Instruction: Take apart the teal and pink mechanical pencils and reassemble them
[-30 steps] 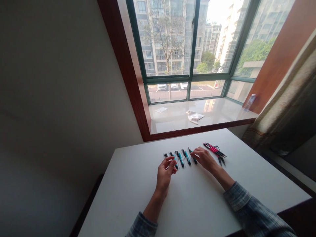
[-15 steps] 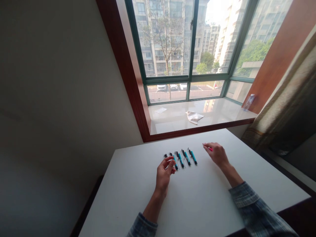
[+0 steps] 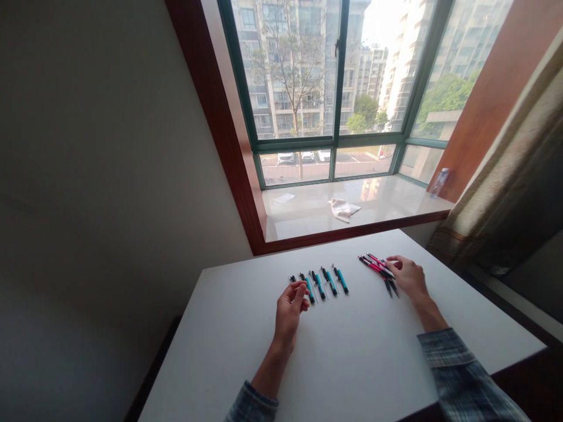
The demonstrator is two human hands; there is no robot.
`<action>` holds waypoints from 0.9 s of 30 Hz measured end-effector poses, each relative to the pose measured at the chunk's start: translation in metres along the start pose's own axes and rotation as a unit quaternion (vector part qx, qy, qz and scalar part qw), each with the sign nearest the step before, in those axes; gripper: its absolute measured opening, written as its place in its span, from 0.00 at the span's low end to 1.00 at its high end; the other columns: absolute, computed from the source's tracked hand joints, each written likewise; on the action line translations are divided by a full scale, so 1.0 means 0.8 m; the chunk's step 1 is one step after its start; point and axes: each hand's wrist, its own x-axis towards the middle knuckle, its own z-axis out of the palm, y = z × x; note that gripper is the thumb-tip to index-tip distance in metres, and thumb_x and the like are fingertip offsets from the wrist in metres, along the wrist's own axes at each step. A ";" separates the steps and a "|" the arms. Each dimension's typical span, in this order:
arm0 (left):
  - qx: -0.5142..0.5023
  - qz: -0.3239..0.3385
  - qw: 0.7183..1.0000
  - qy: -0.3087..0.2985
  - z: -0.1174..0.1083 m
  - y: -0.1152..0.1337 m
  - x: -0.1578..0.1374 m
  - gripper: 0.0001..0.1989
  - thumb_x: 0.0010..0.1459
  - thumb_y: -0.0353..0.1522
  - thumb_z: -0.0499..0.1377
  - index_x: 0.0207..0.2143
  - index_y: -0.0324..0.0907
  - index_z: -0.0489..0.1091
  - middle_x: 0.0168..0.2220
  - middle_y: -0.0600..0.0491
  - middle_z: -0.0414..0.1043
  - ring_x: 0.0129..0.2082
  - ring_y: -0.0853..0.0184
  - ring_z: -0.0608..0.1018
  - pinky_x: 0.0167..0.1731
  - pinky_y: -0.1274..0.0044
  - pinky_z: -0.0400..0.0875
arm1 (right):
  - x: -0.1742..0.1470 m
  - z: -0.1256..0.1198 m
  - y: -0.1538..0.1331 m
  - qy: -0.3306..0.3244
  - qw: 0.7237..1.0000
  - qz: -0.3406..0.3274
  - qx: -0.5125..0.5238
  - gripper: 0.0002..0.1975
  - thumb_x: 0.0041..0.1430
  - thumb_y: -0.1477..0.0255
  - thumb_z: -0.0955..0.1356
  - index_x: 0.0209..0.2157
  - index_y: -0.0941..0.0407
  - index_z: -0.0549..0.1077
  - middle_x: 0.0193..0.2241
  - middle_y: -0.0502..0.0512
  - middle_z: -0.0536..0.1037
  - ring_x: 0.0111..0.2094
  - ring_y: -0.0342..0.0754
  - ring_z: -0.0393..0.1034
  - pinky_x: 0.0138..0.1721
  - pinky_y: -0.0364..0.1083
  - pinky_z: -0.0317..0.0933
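A row of several teal-and-black pens, with thin light rods lying beside them, is laid out slantwise on the white table. My left hand is at the left end of this row and covers part of it. Its thumb and fingers are curled together; what they hold, if anything, is hidden. Farther right lies a loose bunch of several pink-and-black pens, some crossing each other. My right hand is over the right side of this bunch, thumb and fingertips pinched at one of the pens.
Behind the table, a window sill bears a crumpled white cloth, a flat pale sheet and a clear plastic bottle. A curtain hangs at the right. A bare wall stands left.
My right hand has moved right and slightly toward me, uncovering the pink-and-black pens that it hid before. My left hand has stayed almost in place. The view has shifted slightly.
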 end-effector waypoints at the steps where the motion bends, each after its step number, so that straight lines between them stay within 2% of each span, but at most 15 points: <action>1: 0.005 0.004 1.000 0.000 0.000 0.000 0.000 0.24 0.54 0.48 0.67 0.43 0.38 0.75 0.34 0.50 0.75 0.24 0.72 0.72 0.28 0.79 0.68 | -0.001 -0.004 -0.005 0.017 1.000 -0.006 0.022 0.18 0.60 0.57 0.67 0.42 0.54 0.82 0.31 0.58 0.84 0.32 0.55 0.78 0.33 0.48 0.64; 4: 0.054 0.053 0.997 0.010 0.000 0.003 -0.003 0.23 0.58 0.48 0.64 0.43 0.38 0.75 0.35 0.49 0.76 0.26 0.70 0.74 0.29 0.77 0.70 | -0.012 -0.016 -0.030 0.057 0.993 -0.044 0.093 0.22 0.61 0.53 0.67 0.41 0.56 0.82 0.32 0.61 0.84 0.33 0.56 0.78 0.36 0.50 0.67; 6: 0.126 0.128 0.983 0.028 0.000 0.007 -0.007 0.21 0.61 0.48 0.61 0.44 0.39 0.75 0.38 0.47 0.77 0.31 0.66 0.77 0.33 0.74 0.73 | -0.026 -0.021 -0.054 0.048 0.985 -0.081 0.142 0.23 0.61 0.50 0.67 0.40 0.55 0.82 0.32 0.60 0.84 0.33 0.56 0.78 0.37 0.51 0.69; 8: 0.218 0.228 0.948 0.038 0.000 0.013 -0.013 0.18 0.62 0.45 0.61 0.46 0.41 0.75 0.44 0.46 0.77 0.40 0.60 0.78 0.41 0.69 0.75 | -0.047 -0.021 -0.083 0.000 0.974 -0.118 0.194 0.23 0.60 0.50 0.69 0.42 0.54 0.81 0.33 0.59 0.84 0.33 0.56 0.78 0.38 0.52 0.71; 10: 0.302 0.324 0.896 0.021 0.001 0.017 -0.020 0.19 0.61 0.43 0.63 0.50 0.44 0.73 0.50 0.45 0.76 0.50 0.56 0.76 0.50 0.63 0.72 | -0.072 -0.016 -0.113 -0.077 0.954 -0.147 0.249 0.21 0.59 0.51 0.71 0.44 0.53 0.81 0.33 0.57 0.84 0.33 0.54 0.79 0.39 0.51 0.72; 12: 0.359 0.379 0.853 -0.016 0.003 0.017 -0.026 0.23 0.59 0.43 0.66 0.54 0.45 0.72 0.52 0.45 0.75 0.54 0.53 0.74 0.55 0.60 0.69 | -0.097 -0.010 -0.140 -0.136 0.930 -0.148 0.308 0.22 0.58 0.53 0.73 0.46 0.53 0.79 0.31 0.55 0.83 0.31 0.53 0.79 0.37 0.50 0.73; 15: 0.405 0.381 0.827 -0.079 0.009 0.011 -0.034 0.24 0.59 0.42 0.67 0.56 0.45 0.71 0.50 0.45 0.76 0.51 0.54 0.76 0.51 0.62 0.71 | -0.126 -0.001 -0.168 -0.186 0.893 -0.129 0.389 0.22 0.55 0.55 0.75 0.46 0.55 0.78 0.29 0.53 0.81 0.31 0.52 0.78 0.37 0.49 0.72; 19: 0.397 0.333 0.848 -0.111 0.011 0.001 -0.043 0.10 0.68 0.37 0.58 0.48 0.45 0.75 0.41 0.50 0.79 0.38 0.62 0.79 0.42 0.70 0.73 | -0.143 0.011 -0.178 -0.193 0.867 -0.099 0.449 0.21 0.55 0.56 0.76 0.43 0.56 0.76 0.28 0.52 0.79 0.31 0.49 0.75 0.34 0.46 0.68; 21: 0.386 0.313 0.862 -0.098 0.006 -0.002 -0.050 0.10 0.70 0.36 0.55 0.46 0.45 0.75 0.40 0.51 0.80 0.36 0.64 0.79 0.40 0.73 0.72 | -0.146 0.020 -0.172 -0.153 0.870 -0.074 0.463 0.19 0.57 0.54 0.74 0.35 0.56 0.74 0.25 0.49 0.74 0.27 0.46 0.69 0.30 0.43 0.63; 23: 0.387 0.297 0.870 -0.077 -0.003 -0.004 -0.057 0.11 0.70 0.36 0.54 0.45 0.45 0.75 0.40 0.51 0.80 0.36 0.64 0.79 0.39 0.74 0.71 | -0.149 0.032 -0.164 -0.119 0.879 -0.046 0.459 0.23 0.61 0.51 0.70 0.25 0.55 0.66 0.20 0.46 0.65 0.22 0.42 0.59 0.25 0.42 0.56; 25: 0.390 0.286 0.873 -0.068 -0.012 -0.005 -0.065 0.11 0.71 0.36 0.53 0.45 0.45 0.75 0.40 0.51 0.80 0.36 0.64 0.80 0.38 0.75 0.71 | -0.155 0.043 -0.158 -0.130 0.889 -0.034 0.437 0.28 0.65 0.48 0.65 0.21 0.54 0.59 0.17 0.44 0.58 0.20 0.41 0.51 0.22 0.42 0.48; 27: 0.393 0.280 0.873 -0.069 -0.018 -0.005 -0.070 0.11 0.71 0.36 0.53 0.45 0.45 0.74 0.40 0.51 0.80 0.38 0.63 0.80 0.40 0.75 0.70 | -0.162 0.051 -0.157 -0.175 0.892 -0.046 0.414 0.30 0.67 0.47 0.62 0.20 0.53 0.56 0.18 0.44 0.55 0.20 0.41 0.48 0.22 0.43 0.43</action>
